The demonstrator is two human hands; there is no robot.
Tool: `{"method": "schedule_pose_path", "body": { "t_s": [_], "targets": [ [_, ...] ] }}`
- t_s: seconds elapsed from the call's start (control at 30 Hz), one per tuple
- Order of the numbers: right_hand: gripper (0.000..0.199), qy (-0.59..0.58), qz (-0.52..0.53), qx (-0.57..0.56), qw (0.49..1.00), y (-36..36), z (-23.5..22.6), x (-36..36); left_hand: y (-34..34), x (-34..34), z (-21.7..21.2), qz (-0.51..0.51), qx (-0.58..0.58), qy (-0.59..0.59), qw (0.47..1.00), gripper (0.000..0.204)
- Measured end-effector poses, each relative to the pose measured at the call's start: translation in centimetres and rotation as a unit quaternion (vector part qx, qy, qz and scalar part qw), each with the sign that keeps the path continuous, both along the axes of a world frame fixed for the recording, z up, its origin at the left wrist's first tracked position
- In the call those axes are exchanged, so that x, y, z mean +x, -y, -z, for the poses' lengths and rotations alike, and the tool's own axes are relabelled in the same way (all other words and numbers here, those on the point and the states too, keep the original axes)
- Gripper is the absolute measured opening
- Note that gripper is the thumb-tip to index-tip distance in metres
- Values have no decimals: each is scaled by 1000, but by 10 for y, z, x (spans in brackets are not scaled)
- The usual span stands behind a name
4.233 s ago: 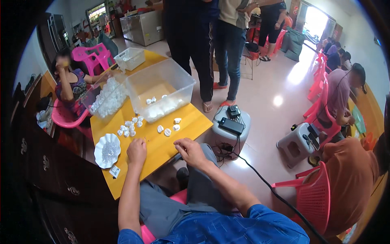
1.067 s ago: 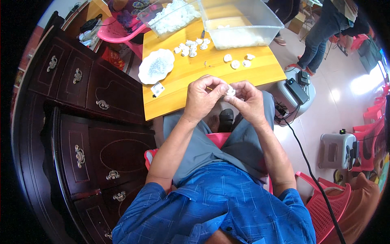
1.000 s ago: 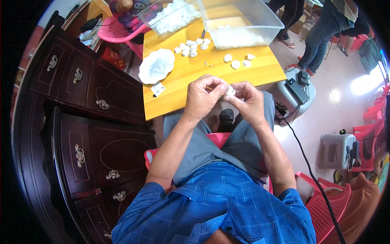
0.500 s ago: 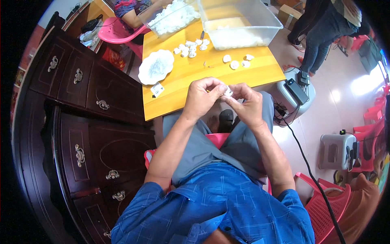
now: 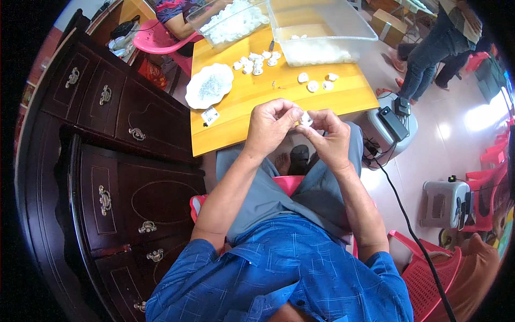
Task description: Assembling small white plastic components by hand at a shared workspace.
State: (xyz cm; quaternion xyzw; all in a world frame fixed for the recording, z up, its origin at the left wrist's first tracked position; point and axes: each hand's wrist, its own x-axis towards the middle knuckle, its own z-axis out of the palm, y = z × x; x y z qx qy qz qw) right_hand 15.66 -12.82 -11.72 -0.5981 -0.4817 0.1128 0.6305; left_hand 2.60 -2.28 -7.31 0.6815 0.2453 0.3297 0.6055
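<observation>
Between my two hands, just off the table's near edge, is a small round white plastic piece [image 5: 306, 119]. The fingers of my right hand [image 5: 331, 135] pinch it. My left hand [image 5: 270, 126] is closed too, thumb and fingertips pressed together against the piece's left side; whether they also hold some tiny part is hidden. Ahead on the yellow table [image 5: 236, 126] lie several similar white pieces [image 5: 257, 63] in a cluster, and several more [image 5: 313, 86] sit to the right. A white scalloped dish [image 5: 225, 78] at the left holds a heap of small greyish parts.
At the table's far side stand a clear bin [image 5: 327, 32] with white pieces and a smaller clear bin [image 5: 228, 24] heaped with them. A small card [image 5: 210, 116] lies near the left edge. Dark drawers [image 5: 102, 155] flank my left; a grey stool [image 5: 394, 131] with black devices stands right.
The white piece shows more fully between my fingers, and my hands have shifted very slightly. The whole view has moved a little; the person standing at right has shifted.
</observation>
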Motion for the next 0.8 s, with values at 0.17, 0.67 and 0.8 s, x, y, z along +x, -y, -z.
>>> {"method": "schedule_pose_path", "body": {
  "t_s": [0.17, 0.67, 0.8],
  "targets": [
    [25, -145, -46, 47, 987, -2, 6, -2, 5, 1, -6, -8, 4, 8, 1000, 10],
    [25, -180, -63, 67, 979, -1, 9, -2, 13, 5, -14, -25, 74, 17, 997, 8],
    [25, -174, -57, 72, 980, -2, 8, -3, 12, 5, -11, -30, 80, 23, 996, 7]
  ]
}}
